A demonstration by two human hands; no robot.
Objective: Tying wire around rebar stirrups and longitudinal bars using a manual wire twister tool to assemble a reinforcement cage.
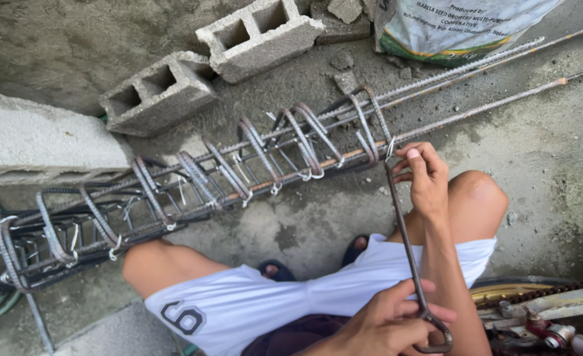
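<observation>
A long rebar cage [193, 188] with several bent stirrups lies across the concrete floor in front of my knees. My right hand [426, 178] pinches a tie wire [390, 146] at the cage's right end, beside the tip of a long metal hook tool [407, 244]. My left hand [387, 323], low in the view, is closed around the tool's looped handle [436, 339]. I am squatting in white shorts [252, 300] and sandals.
Two hollow concrete blocks [206, 62] lie behind the cage, and a solid block [34, 142] sits at far left. A printed sack [456, 26] stands at top right. Long bare rebars [502, 62] extend right. A bicycle chain and frame [542, 306] sit at lower right.
</observation>
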